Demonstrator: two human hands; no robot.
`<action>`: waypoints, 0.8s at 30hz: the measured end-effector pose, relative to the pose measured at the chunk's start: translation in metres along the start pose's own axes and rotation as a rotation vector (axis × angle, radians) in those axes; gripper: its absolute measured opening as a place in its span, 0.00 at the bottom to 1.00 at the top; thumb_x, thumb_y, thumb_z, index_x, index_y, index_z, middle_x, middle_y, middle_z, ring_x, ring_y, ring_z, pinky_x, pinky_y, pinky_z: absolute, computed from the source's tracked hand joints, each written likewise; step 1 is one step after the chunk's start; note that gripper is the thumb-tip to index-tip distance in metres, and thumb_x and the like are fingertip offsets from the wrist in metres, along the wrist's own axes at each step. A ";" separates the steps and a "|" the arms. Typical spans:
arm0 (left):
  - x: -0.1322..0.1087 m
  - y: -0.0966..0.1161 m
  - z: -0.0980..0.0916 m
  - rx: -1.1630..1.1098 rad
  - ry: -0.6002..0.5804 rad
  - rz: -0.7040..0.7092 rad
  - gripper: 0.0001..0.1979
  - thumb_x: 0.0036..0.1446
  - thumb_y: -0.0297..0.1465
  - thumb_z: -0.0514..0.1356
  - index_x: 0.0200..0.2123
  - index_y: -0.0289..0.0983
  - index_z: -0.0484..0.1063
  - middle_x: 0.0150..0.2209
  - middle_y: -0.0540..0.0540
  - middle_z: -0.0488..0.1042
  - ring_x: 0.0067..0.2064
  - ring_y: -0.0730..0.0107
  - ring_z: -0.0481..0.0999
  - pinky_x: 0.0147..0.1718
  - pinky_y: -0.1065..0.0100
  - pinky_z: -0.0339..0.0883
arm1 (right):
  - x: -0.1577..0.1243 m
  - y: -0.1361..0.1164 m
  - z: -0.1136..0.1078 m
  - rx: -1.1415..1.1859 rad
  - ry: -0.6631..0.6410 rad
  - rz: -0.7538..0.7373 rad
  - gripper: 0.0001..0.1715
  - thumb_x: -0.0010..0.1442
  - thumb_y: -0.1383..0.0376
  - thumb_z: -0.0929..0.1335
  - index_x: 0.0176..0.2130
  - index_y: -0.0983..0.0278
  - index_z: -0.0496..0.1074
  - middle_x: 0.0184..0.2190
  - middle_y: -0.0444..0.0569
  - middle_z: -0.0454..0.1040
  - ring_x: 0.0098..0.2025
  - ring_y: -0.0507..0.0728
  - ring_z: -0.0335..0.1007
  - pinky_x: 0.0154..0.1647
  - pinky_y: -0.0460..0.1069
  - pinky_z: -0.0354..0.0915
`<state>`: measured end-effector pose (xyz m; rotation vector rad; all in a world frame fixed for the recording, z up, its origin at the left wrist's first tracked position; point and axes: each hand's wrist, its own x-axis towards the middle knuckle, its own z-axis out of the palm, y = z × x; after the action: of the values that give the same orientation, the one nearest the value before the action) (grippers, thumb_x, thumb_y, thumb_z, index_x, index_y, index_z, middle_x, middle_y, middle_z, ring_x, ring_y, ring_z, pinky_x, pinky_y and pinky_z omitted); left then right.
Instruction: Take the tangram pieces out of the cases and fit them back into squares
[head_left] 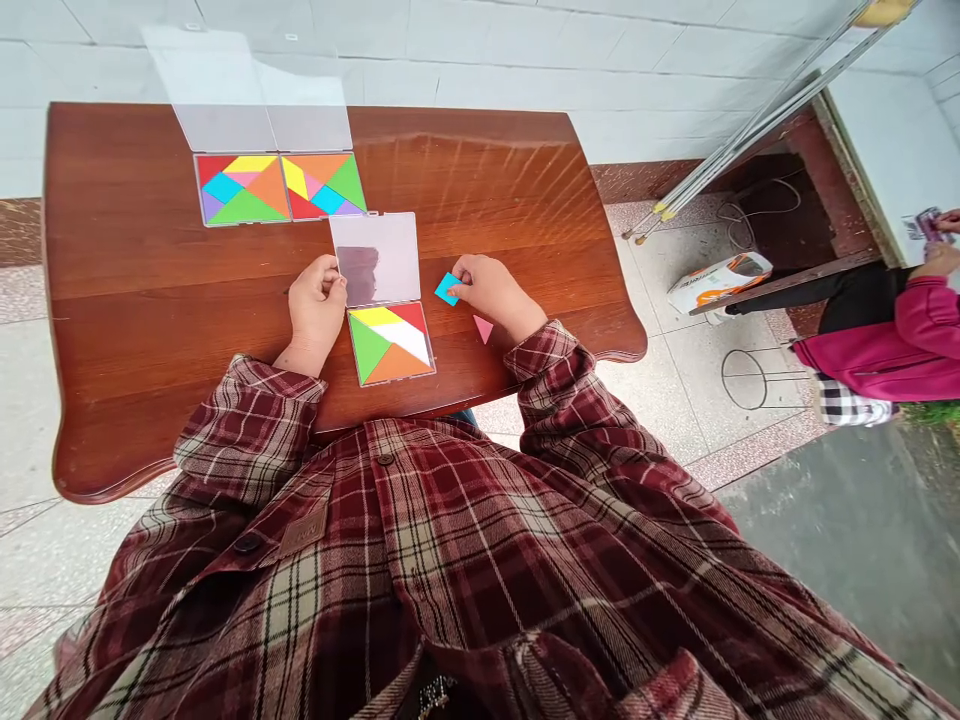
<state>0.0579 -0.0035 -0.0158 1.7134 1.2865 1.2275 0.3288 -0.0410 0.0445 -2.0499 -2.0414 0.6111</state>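
My left hand (316,305) grips the edge of a clear plastic lid (375,260), which stands hinged to a small tangram case (390,343). That case holds yellow, red, white, green and orange pieces. My right hand (491,290) pinches a cyan tangram piece (448,288) against the wooden table (135,330). Just below that hand lies a loose pink triangle (484,328). Farther up the table, two filled tangram cases (242,188) (323,186) sit side by side, their clear lids open beyond them.
The reddish wood table has curved edges, and my plaid sleeves lie over its near side. Off its right side are a wire hoop stand (754,378), a white-orange box (720,282) and metal poles (757,120). A person in a magenta jacket (885,340) sits at far right.
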 end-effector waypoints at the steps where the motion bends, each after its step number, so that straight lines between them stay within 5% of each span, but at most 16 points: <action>1: 0.000 0.000 0.000 0.001 0.001 0.001 0.06 0.55 0.29 0.58 0.37 0.38 0.72 0.27 0.51 0.70 0.30 0.75 0.71 0.39 0.67 0.71 | -0.002 -0.002 0.000 0.039 0.008 0.003 0.09 0.53 0.68 0.68 0.37 0.67 0.71 0.36 0.52 0.73 0.37 0.57 0.66 0.41 0.53 0.62; 5: 0.000 0.001 0.000 -0.002 -0.007 0.007 0.05 0.56 0.31 0.57 0.37 0.38 0.72 0.27 0.51 0.70 0.30 0.75 0.71 0.40 0.67 0.71 | -0.014 -0.012 0.001 0.260 0.021 -0.042 0.08 0.57 0.66 0.65 0.36 0.66 0.72 0.31 0.47 0.73 0.33 0.54 0.65 0.39 0.51 0.61; 10: 0.000 -0.001 -0.001 0.004 -0.004 0.017 0.07 0.56 0.32 0.58 0.38 0.39 0.72 0.29 0.51 0.71 0.30 0.76 0.71 0.40 0.67 0.72 | -0.030 -0.034 0.010 0.436 -0.175 -0.141 0.06 0.55 0.66 0.67 0.32 0.67 0.72 0.29 0.44 0.72 0.32 0.51 0.64 0.38 0.49 0.61; 24: -0.001 -0.001 0.000 -0.014 -0.008 0.005 0.07 0.56 0.32 0.58 0.38 0.39 0.72 0.28 0.51 0.71 0.30 0.75 0.71 0.41 0.66 0.72 | -0.041 -0.062 0.019 0.099 -0.228 -0.126 0.09 0.57 0.72 0.65 0.37 0.64 0.73 0.31 0.44 0.74 0.32 0.51 0.64 0.35 0.47 0.55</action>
<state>0.0572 -0.0040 -0.0163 1.7112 1.2659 1.2287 0.2652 -0.0820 0.0590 -1.8536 -2.1926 0.9400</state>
